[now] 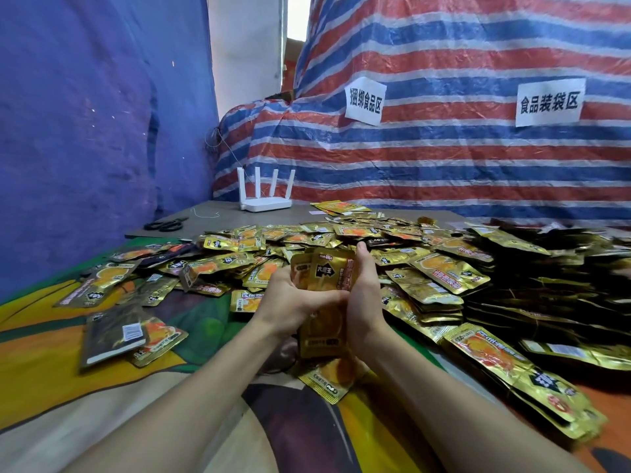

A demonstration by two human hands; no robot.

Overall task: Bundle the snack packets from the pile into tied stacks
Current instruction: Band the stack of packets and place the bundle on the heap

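- Hands: left hand (293, 300) and right hand (365, 295) meet at centre, each with fingers curled round one side of a held stack (324, 276) of gold snack packets.
- Held stack: upright, printed faces toward the camera, top edges above the fingers, lower edge hanging below the palms.
- Loose packet (327, 378): flat on the cloth, just near of the hands, between the forearms.
- Pile (259, 240): loose gold packets spread far of the hands, running left and right.
- Layered stacks (532, 291): packed rows at right; ties cannot be confirmed.
- Dark bundle (112, 332): near left, lying partly over another packet.
- Cloth (61, 367): orange, green and yellow print under the near items.
- Board (225, 218): grey, far left; it carries scissors (166, 224), a white string (205, 213) and a white router (265, 199) with four upright antennas.
- Striped tarp (444, 155): red, blue and white, on the far side, bearing two paper labels (364, 100).
- Blue sheet (85, 131): hangs at left.
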